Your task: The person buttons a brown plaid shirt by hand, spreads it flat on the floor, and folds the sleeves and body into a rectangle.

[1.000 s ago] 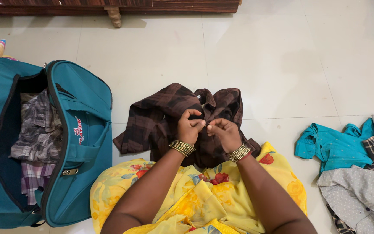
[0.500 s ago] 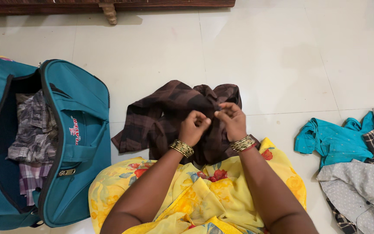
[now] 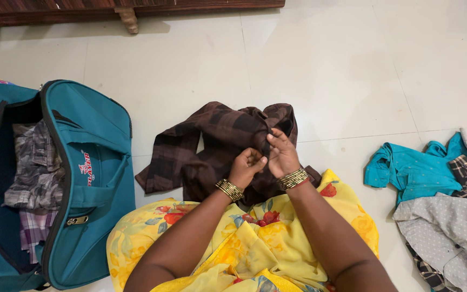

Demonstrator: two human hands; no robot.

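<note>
A dark brown checked shirt (image 3: 212,143) lies crumpled on the floor in front of my lap. My left hand (image 3: 248,166) pinches the shirt's front edge near its middle. My right hand (image 3: 281,152) grips the same edge just to the right, fingers touching the left hand's. Both wrists wear gold bangles. My yellow flowered garment (image 3: 255,238) covers my lap below the shirt.
An open teal travel bag (image 3: 82,178) with folded checked clothes inside stands at the left. A teal shirt (image 3: 412,173), a grey dotted shirt (image 3: 449,238) and a checked one lie at the right. Dark wooden furniture (image 3: 125,11) runs along the top edge.
Both hands have stayed pinched together on the shirt's front edge and shifted a little along it; the shirt has bunched slightly. The view has drifted a little.
</note>
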